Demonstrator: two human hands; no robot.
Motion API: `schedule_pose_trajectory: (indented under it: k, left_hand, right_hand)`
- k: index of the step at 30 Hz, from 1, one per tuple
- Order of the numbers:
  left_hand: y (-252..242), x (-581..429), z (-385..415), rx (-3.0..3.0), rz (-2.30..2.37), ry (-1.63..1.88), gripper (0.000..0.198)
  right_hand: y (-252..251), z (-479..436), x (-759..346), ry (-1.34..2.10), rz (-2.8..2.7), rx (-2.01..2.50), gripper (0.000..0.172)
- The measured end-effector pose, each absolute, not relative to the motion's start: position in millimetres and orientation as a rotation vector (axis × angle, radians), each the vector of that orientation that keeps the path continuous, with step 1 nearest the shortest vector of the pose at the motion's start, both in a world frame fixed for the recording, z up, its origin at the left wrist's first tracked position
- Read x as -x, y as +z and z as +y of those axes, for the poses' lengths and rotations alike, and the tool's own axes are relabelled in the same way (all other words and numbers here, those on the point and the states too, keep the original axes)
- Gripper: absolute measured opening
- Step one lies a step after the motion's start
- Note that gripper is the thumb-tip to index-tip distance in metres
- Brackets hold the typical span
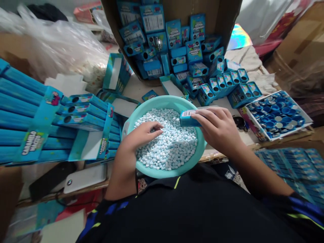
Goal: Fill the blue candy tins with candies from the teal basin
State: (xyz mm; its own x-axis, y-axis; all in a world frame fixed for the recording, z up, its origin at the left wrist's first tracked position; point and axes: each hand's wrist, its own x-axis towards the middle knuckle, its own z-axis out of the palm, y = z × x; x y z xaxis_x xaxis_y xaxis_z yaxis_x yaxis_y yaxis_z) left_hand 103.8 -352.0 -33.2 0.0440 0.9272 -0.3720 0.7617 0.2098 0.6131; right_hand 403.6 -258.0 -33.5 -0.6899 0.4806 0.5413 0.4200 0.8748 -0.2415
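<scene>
Right hand [217,130] holds a small blue cardboard candy box [188,118] between thumb and fingers, long axis roughly sideways, left end pointing inward over the round teal plastic basin [172,103]. Left hand [145,135] lies open, fingers lightly curled, on the pale blue round candies [167,145]. Little room separates the hands, with the box just inside the basin's right rim.

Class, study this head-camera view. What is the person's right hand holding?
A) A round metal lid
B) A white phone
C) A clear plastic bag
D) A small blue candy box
D. The right hand grips a small blue candy box by its end, above the teal basin.
</scene>
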Motion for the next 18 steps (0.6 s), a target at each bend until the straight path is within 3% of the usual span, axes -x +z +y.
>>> schedule_pose_trajectory:
  k: [6,12,18]
  left_hand:
    - [-33.2,-102.6,-351.0,-1.552,1.768,0.278,0.054]
    - [-33.1,-102.3,-349.3,-1.556,1.807,0.293,0.053]
    - [-33.3,-99.7,-340.7,-1.516,1.824,0.205,0.052]
  right_hand:
    - [-45.9,-258.2,-412.8,0.247,-2.226,0.733,0.042]
    - [-104.2,-231.6,-437.7,0.487,-1.666,1.036,0.06]
    - [-154.5,-208.0,-458.5,0.771,-1.641,1.179,0.057]
